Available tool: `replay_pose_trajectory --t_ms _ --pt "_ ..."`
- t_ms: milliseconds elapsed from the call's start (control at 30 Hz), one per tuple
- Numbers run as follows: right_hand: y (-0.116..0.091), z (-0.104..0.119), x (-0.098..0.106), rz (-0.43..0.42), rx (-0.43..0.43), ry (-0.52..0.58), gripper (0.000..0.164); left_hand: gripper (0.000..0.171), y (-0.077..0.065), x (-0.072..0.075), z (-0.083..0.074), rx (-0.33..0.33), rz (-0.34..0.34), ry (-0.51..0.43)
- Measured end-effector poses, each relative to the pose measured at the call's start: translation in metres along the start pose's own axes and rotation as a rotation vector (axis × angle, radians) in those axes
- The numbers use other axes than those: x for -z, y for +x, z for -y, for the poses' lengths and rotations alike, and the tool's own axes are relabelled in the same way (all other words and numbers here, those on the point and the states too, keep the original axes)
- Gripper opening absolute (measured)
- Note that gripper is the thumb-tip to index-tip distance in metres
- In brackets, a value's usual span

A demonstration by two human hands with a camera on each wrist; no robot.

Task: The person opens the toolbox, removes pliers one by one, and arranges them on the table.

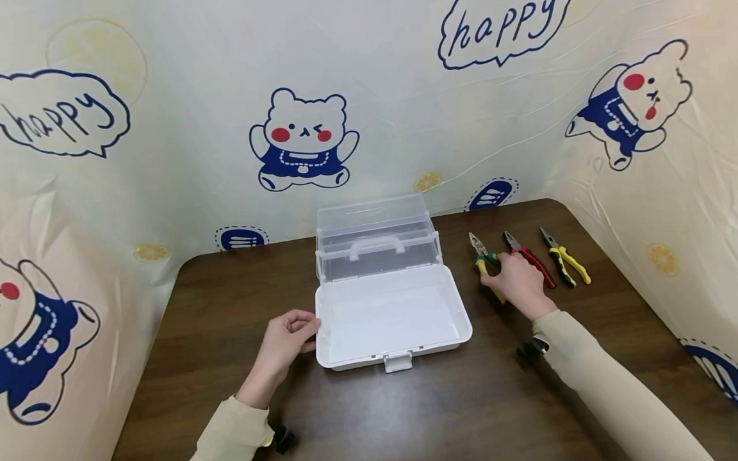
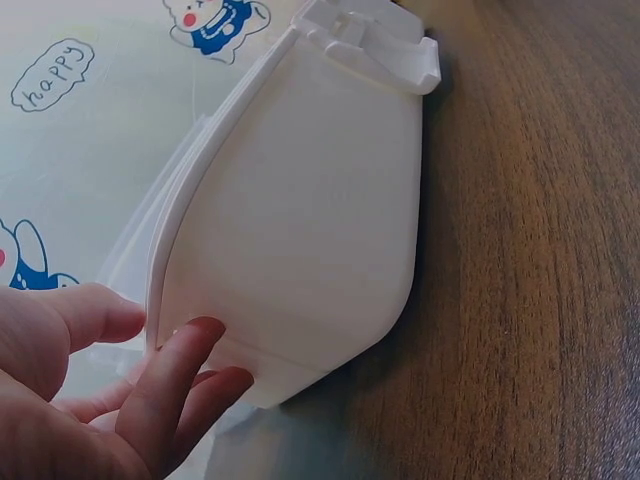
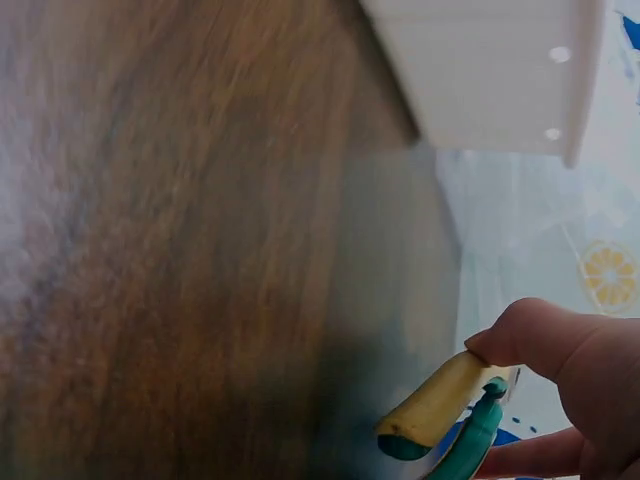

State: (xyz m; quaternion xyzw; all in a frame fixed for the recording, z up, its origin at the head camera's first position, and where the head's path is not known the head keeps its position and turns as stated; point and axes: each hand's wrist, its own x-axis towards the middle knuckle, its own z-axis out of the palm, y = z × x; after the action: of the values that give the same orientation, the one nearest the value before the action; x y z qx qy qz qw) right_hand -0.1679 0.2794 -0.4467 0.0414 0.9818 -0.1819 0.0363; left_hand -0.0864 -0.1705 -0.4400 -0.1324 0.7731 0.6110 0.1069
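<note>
A white plastic toolbox (image 1: 392, 317) lies open at the middle of the table, its clear lid (image 1: 377, 214) folded back. My left hand (image 1: 285, 339) pinches the box's left rim, thumb on one side and fingers on the other, as the left wrist view shows. To the right of the box, my right hand (image 1: 519, 282) grips the green-and-yellow handles of a pair of pliers (image 1: 477, 246); the palm hides part of them. In the right wrist view the handle ends (image 3: 435, 410) stick out below the thumb. Red-handled pliers (image 1: 533, 264) lie just beyond that hand, partly covered.
Yellow-and-black needle-nose pliers (image 1: 562, 256) lie farther right. The box's front latch (image 1: 398, 362) hangs down at its front edge. A printed cloth (image 1: 392, 128) with bears stands along the back and sides of the brown wooden table (image 1: 369, 416).
</note>
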Motion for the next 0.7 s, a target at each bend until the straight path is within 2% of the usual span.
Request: replay_pose_trajectory --t_ms 333,700 --pt "0.013 0.009 -0.01 0.044 -0.033 -0.115 0.051 0.021 -0.001 0.0 0.004 -0.001 -0.003 -0.003" --pt "0.014 0.011 -0.012 0.099 -0.06 -0.128 0.059 0.021 0.002 0.001 0.005 -0.017 0.005 -0.011"
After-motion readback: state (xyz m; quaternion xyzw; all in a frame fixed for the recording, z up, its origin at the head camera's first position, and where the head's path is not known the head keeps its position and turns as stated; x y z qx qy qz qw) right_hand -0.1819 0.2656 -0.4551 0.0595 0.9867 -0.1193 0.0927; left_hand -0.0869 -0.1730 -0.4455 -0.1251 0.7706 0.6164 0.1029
